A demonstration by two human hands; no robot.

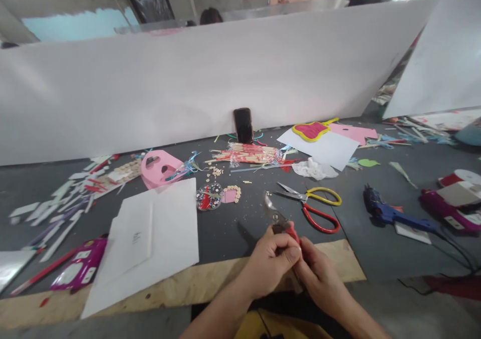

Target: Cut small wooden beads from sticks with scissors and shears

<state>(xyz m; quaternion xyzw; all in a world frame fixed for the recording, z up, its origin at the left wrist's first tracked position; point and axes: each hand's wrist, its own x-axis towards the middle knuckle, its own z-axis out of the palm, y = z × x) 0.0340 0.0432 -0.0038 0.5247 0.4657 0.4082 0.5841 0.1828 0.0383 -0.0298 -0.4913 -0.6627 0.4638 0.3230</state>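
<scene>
A pair of pruning shears (276, 217) with red handles points away from me, above the table's near edge. My left hand (271, 260) is closed around the handles from the left. Pressed against it, my right hand (321, 275) closes on the handles from the other side; its inner fingers are partly hidden. Something light brown pokes out beneath the hands, too covered to name. Just right of the blades lie scissors (305, 197), spread apart, with one yellow and one red handle. Left of the blades is a small pink piece (230, 195) edged with pale bits, beside a round clear case (209, 197).
White sheets (165, 228) lie on the left, near a pink mask-like cutout (161, 168) and scattered strips. A phone (243, 125) leans on the white partition (210, 83) behind wrapped sticks (251, 153). A blue glue gun (398, 216) with a cord rests right.
</scene>
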